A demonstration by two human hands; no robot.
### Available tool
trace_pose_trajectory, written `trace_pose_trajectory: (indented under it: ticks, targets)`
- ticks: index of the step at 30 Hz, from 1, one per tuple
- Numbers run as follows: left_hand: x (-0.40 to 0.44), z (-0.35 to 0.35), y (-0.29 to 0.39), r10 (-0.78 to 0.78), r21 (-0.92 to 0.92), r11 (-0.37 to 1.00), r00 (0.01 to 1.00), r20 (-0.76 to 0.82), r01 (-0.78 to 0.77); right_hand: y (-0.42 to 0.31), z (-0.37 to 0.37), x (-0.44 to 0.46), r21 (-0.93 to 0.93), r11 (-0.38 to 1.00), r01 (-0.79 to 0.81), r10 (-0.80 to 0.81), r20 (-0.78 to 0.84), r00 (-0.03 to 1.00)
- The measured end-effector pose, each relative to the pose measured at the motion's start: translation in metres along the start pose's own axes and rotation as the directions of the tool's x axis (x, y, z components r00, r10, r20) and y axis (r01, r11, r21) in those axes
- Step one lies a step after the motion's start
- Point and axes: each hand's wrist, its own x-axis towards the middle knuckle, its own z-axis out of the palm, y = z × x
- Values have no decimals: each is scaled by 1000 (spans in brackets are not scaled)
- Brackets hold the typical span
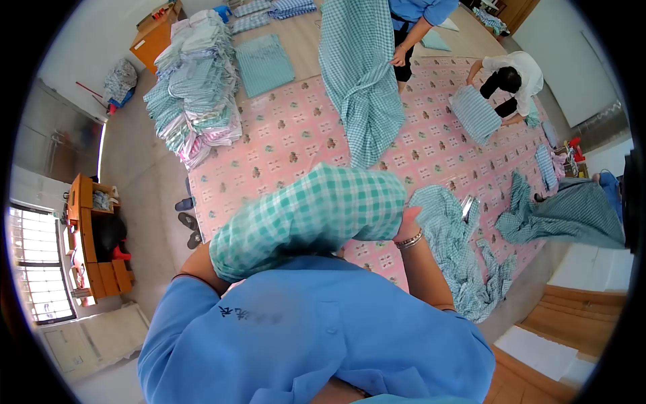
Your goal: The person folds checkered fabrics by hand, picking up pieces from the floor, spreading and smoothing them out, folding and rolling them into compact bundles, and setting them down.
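Note:
A green-and-white checked cloth [316,212] is held up in front of my chest, bunched into a thick bend. At its right end my right hand [408,226] is closed on the fabric, thumb showing, with a bracelet on the wrist. My left forearm [203,268] reaches in under the cloth's left end, and the fabric hides that hand and its fingers. Just right of my right hand, a crumpled green checked cloth [449,252] lies on the pink patterned sheet [282,145].
A tall stack of folded cloths [195,87] stands at the left. A folded cloth [264,65] lies beside it. One co-worker [420,17] holds up a long checked cloth [360,74]; another person [515,77] crouches over a folded cloth [475,114]. Dark green cloth [565,212] hangs at right.

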Motion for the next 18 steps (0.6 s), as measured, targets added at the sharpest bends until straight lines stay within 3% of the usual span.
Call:
trace_pose_trajectory:
  ticks: [2,3,5,7,10,12,14,16,17,18]
  targets:
    - [5,-17,6,11,-10,1000,998,-60,-12,-17,8,7,-306,933,188,-215,-57,975]
    - [6,-30,10,20,-9,1000,995,-101,-21,-26,11,9,-303,935,182,-209,-59,976]
    - [5,-68,25,59,23,998,981,-183,-55,-44,16,19,-505,851,143,-312,-268,911]
    - [-1,-120,36,125,117,988,955,-269,-97,-55,20,31,-531,832,160,-334,-250,909]
    - [-4,-181,59,279,321,928,922,-267,-188,-76,30,63,-585,790,185,-391,-247,887]
    - [-13,-150,120,183,-142,967,964,-194,-212,-89,37,92,-611,771,182,-420,-272,866]
    - [-10,-156,158,131,-578,801,988,-84,-155,-102,40,130,-640,761,109,-385,-309,870]
    - [8,-195,190,218,-331,919,976,-24,-214,-110,28,174,-705,704,83,-392,-289,873]
    - [27,-202,215,320,-196,924,945,-69,-327,-118,24,197,-764,641,69,-403,-259,878]
    - [49,-209,241,421,-52,903,902,-100,-427,-137,27,226,-917,397,38,-477,-171,862]
